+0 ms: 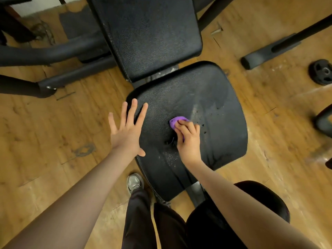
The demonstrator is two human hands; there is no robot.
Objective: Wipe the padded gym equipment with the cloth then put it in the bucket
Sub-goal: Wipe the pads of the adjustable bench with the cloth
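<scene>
My left hand [125, 130] lay flat, fingers spread, at the left edge of the black textured padded seat [206, 97]. My right hand [188, 139] curled over the small purple cloth [175, 122], pressing it mid-seat; only its front edge showed. A round black weight plate [321, 71] sat partly cut off at the right.

This is a gym: a black padded bench [188, 112] with a separate back pad [149, 36] stands on a worn wooden floor [45, 132], with a round weight plate [321, 71] and dark machine frame tubes [45, 53] around it
</scene>
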